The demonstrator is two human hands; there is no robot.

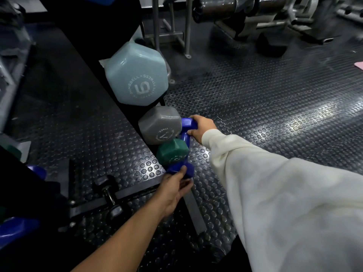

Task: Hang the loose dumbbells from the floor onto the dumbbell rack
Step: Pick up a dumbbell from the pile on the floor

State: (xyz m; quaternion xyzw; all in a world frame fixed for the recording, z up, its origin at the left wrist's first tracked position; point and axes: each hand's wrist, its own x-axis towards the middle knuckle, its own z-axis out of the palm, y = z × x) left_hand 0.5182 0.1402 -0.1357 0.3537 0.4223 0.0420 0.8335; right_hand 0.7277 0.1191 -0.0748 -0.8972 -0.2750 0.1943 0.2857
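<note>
A black dumbbell rack rises from the studded floor. On it hang a light blue dumbbell, a grey one and a green one, from top to bottom. My right hand grips a blue dumbbell beside the grey one. My left hand holds another blue dumbbell at the rack's lowest spot, under the green one. Both hands are close to the rack's right side.
A small black dumbbell lies across the rack's base bar. More blue dumbbell heads show at the left edge. Metal frame legs and gym machines stand behind. A pink mat corner is far right.
</note>
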